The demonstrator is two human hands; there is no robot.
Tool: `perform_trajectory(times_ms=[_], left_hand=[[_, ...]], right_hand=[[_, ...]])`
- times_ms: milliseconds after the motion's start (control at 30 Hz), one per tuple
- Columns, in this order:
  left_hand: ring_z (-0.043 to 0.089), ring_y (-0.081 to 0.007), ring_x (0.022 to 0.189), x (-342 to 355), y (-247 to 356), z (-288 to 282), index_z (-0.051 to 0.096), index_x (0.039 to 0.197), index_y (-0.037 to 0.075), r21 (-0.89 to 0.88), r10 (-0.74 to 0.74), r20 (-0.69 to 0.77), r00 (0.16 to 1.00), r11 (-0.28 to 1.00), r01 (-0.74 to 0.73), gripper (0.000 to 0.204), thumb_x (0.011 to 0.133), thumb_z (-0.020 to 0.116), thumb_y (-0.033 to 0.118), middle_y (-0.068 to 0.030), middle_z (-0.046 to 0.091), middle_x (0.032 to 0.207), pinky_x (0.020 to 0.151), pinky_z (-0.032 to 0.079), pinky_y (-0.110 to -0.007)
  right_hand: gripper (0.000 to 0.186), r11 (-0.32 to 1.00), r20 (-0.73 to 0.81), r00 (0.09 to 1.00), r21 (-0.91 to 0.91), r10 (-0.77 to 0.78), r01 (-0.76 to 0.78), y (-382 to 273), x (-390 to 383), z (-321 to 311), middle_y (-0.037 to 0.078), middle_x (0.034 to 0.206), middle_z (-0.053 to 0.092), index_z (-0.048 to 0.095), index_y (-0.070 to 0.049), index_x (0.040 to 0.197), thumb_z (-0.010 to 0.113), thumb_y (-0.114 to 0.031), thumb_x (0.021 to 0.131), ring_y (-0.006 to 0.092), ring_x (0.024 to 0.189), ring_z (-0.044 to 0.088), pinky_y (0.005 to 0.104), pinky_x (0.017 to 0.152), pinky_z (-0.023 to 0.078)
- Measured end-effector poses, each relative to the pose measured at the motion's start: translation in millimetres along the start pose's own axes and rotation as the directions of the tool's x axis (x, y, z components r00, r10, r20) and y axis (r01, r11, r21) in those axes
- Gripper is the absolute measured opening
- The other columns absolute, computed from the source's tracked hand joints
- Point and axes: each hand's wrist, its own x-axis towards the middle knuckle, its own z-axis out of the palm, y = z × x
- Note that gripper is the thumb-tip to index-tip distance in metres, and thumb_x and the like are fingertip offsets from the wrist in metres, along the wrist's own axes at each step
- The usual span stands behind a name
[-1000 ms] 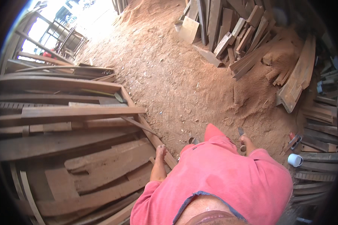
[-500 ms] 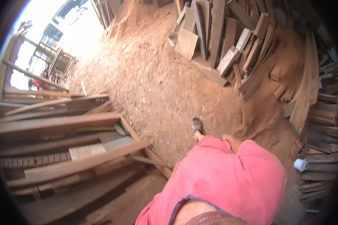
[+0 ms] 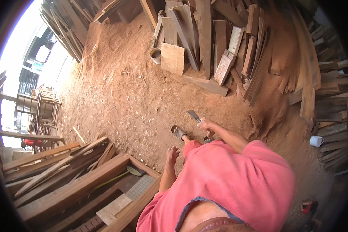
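Note:
My right hand is closed round a tool with a flat grey metal blade. The blade points up and left, and another dark part of it shows below my fist; its exact kind I cannot make out. To the left, beside my pink shirt, my left hand hangs with loosely bent fingers and holds nothing visible. A foot in a grey-brown sandal stands on the ground between the two hands.
Wooden boards lean upright at the far side, next to a bucket. A wooden frame with beams lies at the lower left. Sawdust and chips cover the ground. Stacked timber and a white mug are at the right.
The view has turned, so the boards and bucket sit further left. Both hands have come into plain sight, and the right hand's tool now shows. The sandalled foot appears further left.

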Motion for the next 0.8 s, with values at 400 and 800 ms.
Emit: perform_trajectory(times_ms=[400,800], left_hand=[[0.063,-0.0216,0.089,108.6,249.4,-14.3,0.061,0.109,0.008,-0.294,0.081,0.359,0.93,0.955,0.031,0.027,0.1,0.056,0.034,-0.0067,0.066,0.099,0.078,0.053,-0.04],[0.066,-0.0199,0.076,236.6,385.6,-82.6,0.059,0.101,0.01,-0.527,0.084,0.159,0.984,0.85,0.012,0.013,0.1,0.057,0.023,-0.0044,0.067,0.088,0.076,0.056,-0.038]], right_hand=[[0.024,0.758,0.126,0.785,-0.207,-0.607,0.619,-186.4,130.3,87.6,0.018,0.072,0.068,0.071,-0.005,0.097,0.061,-0.022,0.083,0.0328,0.069,0.068,0.0456,0.067,0.054],[0.026,0.751,0.245,0.858,-0.416,-0.451,0.513,-340.8,242.4,26.8,0.023,0.085,0.068,0.065,-0.003,0.098,0.067,-0.023,0.081,0.0363,0.083,0.068,0.0458,0.078,0.053]])
